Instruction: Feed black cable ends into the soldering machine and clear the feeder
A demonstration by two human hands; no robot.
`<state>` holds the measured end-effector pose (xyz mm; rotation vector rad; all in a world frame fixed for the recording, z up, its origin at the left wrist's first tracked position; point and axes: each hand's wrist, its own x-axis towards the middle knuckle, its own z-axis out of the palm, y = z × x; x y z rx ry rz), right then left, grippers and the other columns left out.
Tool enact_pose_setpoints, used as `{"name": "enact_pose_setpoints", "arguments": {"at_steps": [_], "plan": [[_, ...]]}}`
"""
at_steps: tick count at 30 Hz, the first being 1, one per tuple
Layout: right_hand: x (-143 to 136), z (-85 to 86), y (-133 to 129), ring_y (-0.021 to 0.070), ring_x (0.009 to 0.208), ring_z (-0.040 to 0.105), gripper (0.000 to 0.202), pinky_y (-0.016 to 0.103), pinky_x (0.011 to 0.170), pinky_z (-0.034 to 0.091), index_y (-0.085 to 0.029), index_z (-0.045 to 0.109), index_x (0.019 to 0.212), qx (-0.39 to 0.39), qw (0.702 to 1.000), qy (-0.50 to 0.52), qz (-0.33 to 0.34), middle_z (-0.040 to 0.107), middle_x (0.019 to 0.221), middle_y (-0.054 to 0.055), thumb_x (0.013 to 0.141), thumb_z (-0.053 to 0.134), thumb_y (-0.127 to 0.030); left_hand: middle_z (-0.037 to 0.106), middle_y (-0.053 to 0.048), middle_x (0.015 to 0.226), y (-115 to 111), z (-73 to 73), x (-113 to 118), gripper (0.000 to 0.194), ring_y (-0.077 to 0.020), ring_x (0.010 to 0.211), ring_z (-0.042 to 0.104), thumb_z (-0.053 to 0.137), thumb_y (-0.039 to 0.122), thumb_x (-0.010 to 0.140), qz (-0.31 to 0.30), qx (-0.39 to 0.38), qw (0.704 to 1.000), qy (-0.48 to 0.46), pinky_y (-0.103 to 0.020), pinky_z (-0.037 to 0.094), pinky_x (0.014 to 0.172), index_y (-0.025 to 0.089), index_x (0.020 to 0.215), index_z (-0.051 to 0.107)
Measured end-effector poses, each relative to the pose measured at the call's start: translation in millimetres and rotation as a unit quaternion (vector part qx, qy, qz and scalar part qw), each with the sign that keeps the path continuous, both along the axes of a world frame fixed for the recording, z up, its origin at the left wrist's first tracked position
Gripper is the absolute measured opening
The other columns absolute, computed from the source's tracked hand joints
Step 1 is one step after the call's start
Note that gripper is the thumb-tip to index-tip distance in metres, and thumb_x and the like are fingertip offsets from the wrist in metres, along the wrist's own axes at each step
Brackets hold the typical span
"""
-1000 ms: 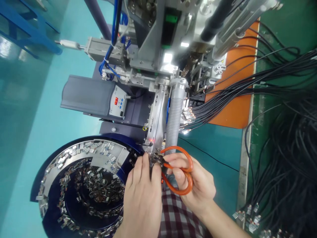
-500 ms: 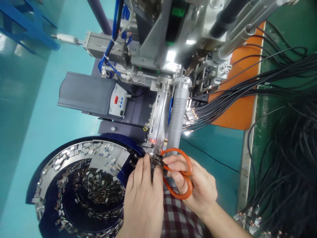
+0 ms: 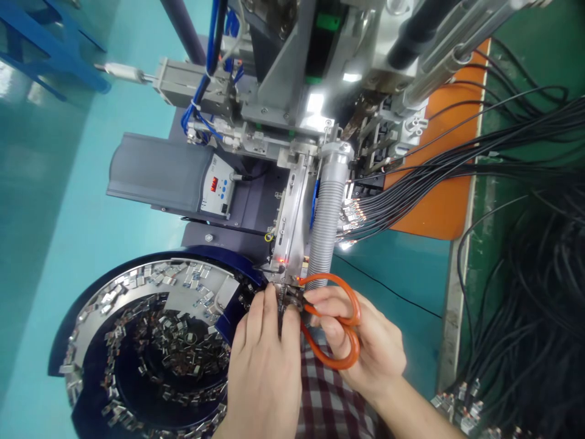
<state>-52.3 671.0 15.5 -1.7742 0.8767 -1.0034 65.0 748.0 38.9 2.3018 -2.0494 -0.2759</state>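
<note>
One pair of scissors (image 3: pixel 351 322) is clamped by the right hand's (image 3: pixel 372 341) fingers at the metal rail's (image 3: pixel 292 225) lower end: two glossy orange loops, dark metal head partly hidden. Beside it, the left hand (image 3: pixel 265 360) is laid, thumb apart; whether anything is pinched cannot be told. Leftward, one blue bowl (image 3: pixel 214 251) is seen.

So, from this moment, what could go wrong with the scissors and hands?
The right hand holds the scissors close to the left hand, so a slip might nick it. The scissors could also scratch the nearby metal rail. Loose parts lie in the bowl beside the left hand; a bump might spill some.
</note>
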Motion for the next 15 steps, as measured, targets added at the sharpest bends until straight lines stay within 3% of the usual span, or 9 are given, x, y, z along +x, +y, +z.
{"name": "enact_pose_setpoints", "arguments": {"at_steps": [15], "plan": [[6.3, -0.7, -3.8, 0.0197, 0.084, 0.071, 0.014, 0.031, 0.068, 0.064, -0.014, 0.065, 0.101, -0.043, 0.999, -0.004, 0.005, 0.073, 0.087, 0.009, 0.092, 0.054, -0.017, 0.065, -0.023, 0.119, -0.1, -2.3, -6.2, 0.024, -0.0369, 0.109, 0.06, 0.046, 0.003, 0.082, 0.043, -0.005, 0.999, 0.012, -0.047, 0.051, 0.084, 0.007, 0.098, 0.064]]}}
